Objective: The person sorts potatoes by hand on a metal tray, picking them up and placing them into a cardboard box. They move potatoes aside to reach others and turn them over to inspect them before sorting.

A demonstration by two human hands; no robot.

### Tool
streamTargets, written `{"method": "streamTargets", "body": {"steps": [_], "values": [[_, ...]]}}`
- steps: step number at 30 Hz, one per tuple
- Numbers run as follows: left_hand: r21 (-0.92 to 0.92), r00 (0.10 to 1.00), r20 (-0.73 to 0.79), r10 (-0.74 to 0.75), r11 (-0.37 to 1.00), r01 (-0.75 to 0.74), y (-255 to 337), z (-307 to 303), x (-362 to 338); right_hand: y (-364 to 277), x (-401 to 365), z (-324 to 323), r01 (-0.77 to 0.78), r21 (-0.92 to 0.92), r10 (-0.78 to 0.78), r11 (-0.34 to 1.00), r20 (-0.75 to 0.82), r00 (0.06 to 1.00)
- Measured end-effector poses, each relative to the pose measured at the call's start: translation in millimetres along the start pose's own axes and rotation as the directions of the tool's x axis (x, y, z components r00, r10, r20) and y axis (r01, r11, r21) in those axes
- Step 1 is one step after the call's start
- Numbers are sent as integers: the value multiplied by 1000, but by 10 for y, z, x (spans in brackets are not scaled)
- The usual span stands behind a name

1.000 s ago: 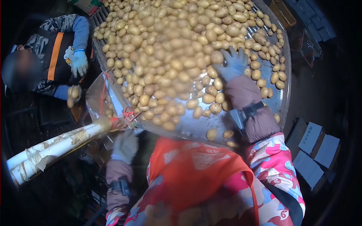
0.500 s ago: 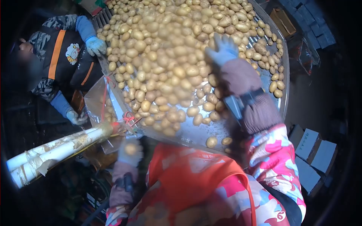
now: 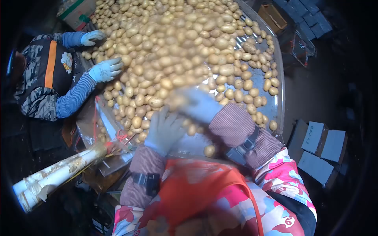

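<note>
The left hand (image 3: 164,128) is coming up over the near edge of the tray (image 3: 193,146), fingers spreading by the potatoes (image 3: 157,63); the right hand (image 3: 201,105) is swinging inward, nearer their middle, blur hiding its grip.

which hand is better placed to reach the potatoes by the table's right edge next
Probably the right hand: it is nearer those potatoes, while the left hand lies farther over and would have to reach past the right forearm.

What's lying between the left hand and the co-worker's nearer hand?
Potatoes, heaped close together, fill the stretch from the left hand to the co-worker's nearer hand, as the head view shows.
</note>
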State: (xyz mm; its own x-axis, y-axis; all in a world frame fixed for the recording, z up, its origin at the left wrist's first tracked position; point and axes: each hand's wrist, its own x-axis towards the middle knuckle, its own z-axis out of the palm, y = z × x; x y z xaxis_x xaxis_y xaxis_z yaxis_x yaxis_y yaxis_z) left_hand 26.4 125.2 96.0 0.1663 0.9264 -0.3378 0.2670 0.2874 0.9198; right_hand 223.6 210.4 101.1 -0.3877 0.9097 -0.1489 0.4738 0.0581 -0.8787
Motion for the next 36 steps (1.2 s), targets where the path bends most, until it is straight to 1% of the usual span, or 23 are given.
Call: {"method": "streamTargets", "body": {"steps": [1, 3, 4, 6, 8, 9, 10, 11, 13, 15, 17, 18, 19, 20, 23, 24, 25, 28, 29, 31, 34, 35, 36], "values": [[-156, 999, 15, -51, 986, 53, 153, 44, 1, 62, 10, -68, 377, -44, -358, 925, 228, 905], [-453, 987, 45, -154, 877, 157, 464, 131, -4, 235, 459, -87, 530, -192, -522, 826, 95, 848], [-709, 966, 110, -233, 663, 241, 269, 119, 9, 121, 657, -352, 398, -384, -451, 833, -55, 891], [-93, 998, 49, 25, 995, -20, -400, 173, -54, 491, 1170, -772, 96, -643, -435, 760, -392, 811], [390, 992, 66, 106, 912, -124, -377, 243, -191, 1021, 1558, -1111, -210, -761, -477, 613, -568, 671], [531, 992, 108, 70, 839, -118, -96, 260, -258, 1109, 1607, -1126, -184, -639, -350, 747, -613, 709], [518, 989, 133, 63, 846, -124, -47, 263, -249, 1097, 1629, -1151, -180, -491, -216, 853, -645, 733], [506, 986, 158, 55, 853, -129, -2, 266, -237, 1114, 1533, -1135, -111, -103, 25, 988, -609, 792], [284, 977, 180, 116, 945, -165, -79, 277, -139, 1029, 1315, -1136, -48, 54, 69, 997, -525, 848], [310, 955, 235, 180, 918, -249, -28, 271, 11, 970, 1055, -1106, 1, -437, -252, 900, -518, 818], [313, 948, 282, 145, 920, -233, 122, 283, 167, 542, 530, -733, 58, -229, -172, 972, -518, 838], [246, 954, 291, 79, 957, -155, 205, 292, 215, 424, 253, -659, 119, -63, -131, 991, -251, 959], [-458, 915, 391, -100, 841, 288, 133, 323, 288, 366, 72, -596, 120, 119, -126, 986, 45, 991], [-843, 836, 474, -275, 132, 521, 62, 355, 359, 561, 157, -594, 68, -142, -62, 988, 48, 997], [-828, 883, 340, -322, 343, 444, -29, 519, 246, 905, 727, -1387, -46, -720, -48, 692, -110, 993], [-803, 908, 310, -283, 434, 410, 104, 536, 202, 1142, 846, -1714, -121, -150, 35, 981, -480, 876], [-771, 929, 279, -242, 521, 367, 359, 516, 161, 1178, 923, -2053, -156, -439, -121, 885, -541, 832], [-827, 928, 229, -295, 444, 345, 471, 479, 151, 1782, 1131, -2353, -298, -820, -135, 490, -409, 903], [-868, 913, 228, -338, 355, 348, 444, 473, 162, 1828, 1175, -2288, -419, -632, 50, 652, -515, 856], [-891, 945, 237, -224, 339, 303, 262, 467, 225, 1959, 1180, -2258, -448, -529, 119, 721, -542, 832], [-748, 968, 129, -217, 619, 238, 125, 474, 114, 2218, 910, -2252, -318, -48, 257, 947, -482, 837], [-574, 976, 123, -178, 790, 216, 79, 421, 155, 2188, 846, -2274, -229, 182, 288, 956, -453, 844], [-367, 984, 116, -138, 914, 172, 31, 368, 198, 2019, 779, -2245, -256, 146, 293, 956, -387, 874]]}}
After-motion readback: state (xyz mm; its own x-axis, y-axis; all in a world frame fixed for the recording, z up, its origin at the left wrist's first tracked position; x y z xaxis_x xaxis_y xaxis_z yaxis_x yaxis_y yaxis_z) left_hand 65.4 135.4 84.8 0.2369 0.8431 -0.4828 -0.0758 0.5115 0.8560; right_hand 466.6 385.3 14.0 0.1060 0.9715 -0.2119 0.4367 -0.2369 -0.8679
